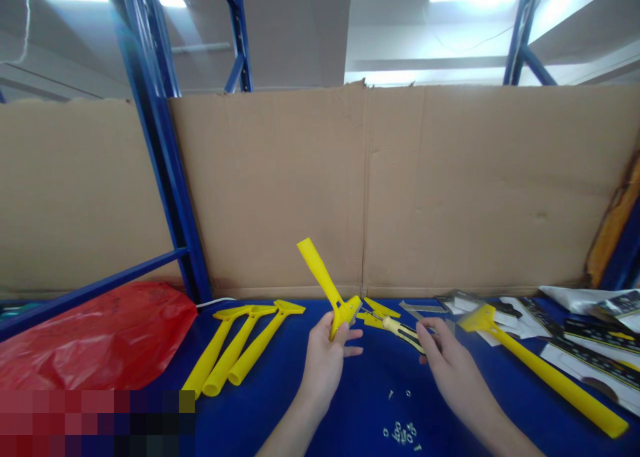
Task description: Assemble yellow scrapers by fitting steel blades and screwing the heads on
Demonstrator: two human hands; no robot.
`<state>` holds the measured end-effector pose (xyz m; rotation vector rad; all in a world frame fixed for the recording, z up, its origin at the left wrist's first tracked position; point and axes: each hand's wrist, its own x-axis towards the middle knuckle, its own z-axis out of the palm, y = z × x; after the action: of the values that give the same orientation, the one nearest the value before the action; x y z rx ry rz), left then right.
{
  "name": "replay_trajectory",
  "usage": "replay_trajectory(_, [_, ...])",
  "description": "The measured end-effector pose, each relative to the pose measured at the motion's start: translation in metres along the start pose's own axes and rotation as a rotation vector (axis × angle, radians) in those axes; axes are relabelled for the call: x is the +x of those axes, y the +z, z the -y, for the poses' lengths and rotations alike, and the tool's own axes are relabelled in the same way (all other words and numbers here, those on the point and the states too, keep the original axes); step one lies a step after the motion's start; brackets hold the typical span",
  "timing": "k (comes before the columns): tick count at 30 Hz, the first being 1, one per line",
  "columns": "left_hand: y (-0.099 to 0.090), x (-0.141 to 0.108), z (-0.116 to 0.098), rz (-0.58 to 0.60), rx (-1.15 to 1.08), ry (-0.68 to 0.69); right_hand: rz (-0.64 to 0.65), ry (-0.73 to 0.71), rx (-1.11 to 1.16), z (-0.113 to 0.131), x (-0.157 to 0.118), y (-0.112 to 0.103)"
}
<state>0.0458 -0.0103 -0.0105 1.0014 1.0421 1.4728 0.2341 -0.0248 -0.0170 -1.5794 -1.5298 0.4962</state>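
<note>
My left hand [325, 353] grips a yellow scraper [323, 273] by its wide head, with the handle pointing up and to the left. Closed around the end of a screwdriver [400, 330], my right hand [445, 353] holds it with the cream and black handle showing. The screwdriver's shaft points left toward the scraper head; whether the tip touches it I cannot tell. Small yellow pieces [383, 308] lie behind the screwdriver. Several small screws and nuts [403, 433] are scattered on the blue surface [365, 403] between my forearms.
Several yellow scraper handles [260, 343] lie at the left, beside a red plastic bag [110, 337]. A long yellow scraper [555, 377] and black and white packages [595, 363] lie at the right. A cardboard wall [280, 177] and blue rack posts stand behind.
</note>
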Motion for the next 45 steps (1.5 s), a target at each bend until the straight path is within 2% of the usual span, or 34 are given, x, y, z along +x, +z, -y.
replay_trajectory(5, [0.001, -0.005, -0.003, 0.056, -0.064, -0.067, 0.107, -0.016, -0.092, -0.002, -0.001, 0.002])
replay_trajectory(12, [0.004, -0.005, 0.002, 0.167, 0.013, 0.005, 0.188, -0.111, -0.24, -0.001, -0.005, 0.007])
replay_trajectory(20, [0.005, -0.004, 0.009, 0.086, 0.102, 0.08, 0.211, -0.105, -0.372, -0.003, -0.004, 0.009])
replay_trajectory(26, [0.003, -0.003, 0.004, -0.037, 0.192, 0.096, 0.197, -0.111, -0.378, -0.005, -0.003, 0.009])
replay_trajectory(31, [-0.001, -0.002, 0.001, -0.081, 0.207, 0.157, 0.188, -0.133, -0.353, -0.007, -0.004, 0.011])
replay_trajectory(35, [-0.001, -0.004, -0.003, -0.084, 0.171, 0.197, 0.081, -0.197, -0.269, -0.016, -0.002, 0.016])
replay_trajectory(38, [0.0, -0.006, -0.006, -0.084, 0.144, 0.209, -0.113, -0.316, -0.203, -0.019, 0.0, 0.017])
replay_trajectory(41, [0.0, -0.008, -0.008, -0.049, 0.138, 0.206, -0.299, -0.465, -0.234, -0.015, 0.001, 0.012])
replay_trajectory(43, [0.001, -0.01, -0.009, -0.007, 0.127, 0.193, -0.357, -0.532, -0.308, -0.009, 0.001, 0.007])
replay_trajectory(45, [0.001, -0.011, -0.009, 0.027, 0.092, 0.184, -0.341, -0.59, -0.377, -0.005, 0.0, 0.002])
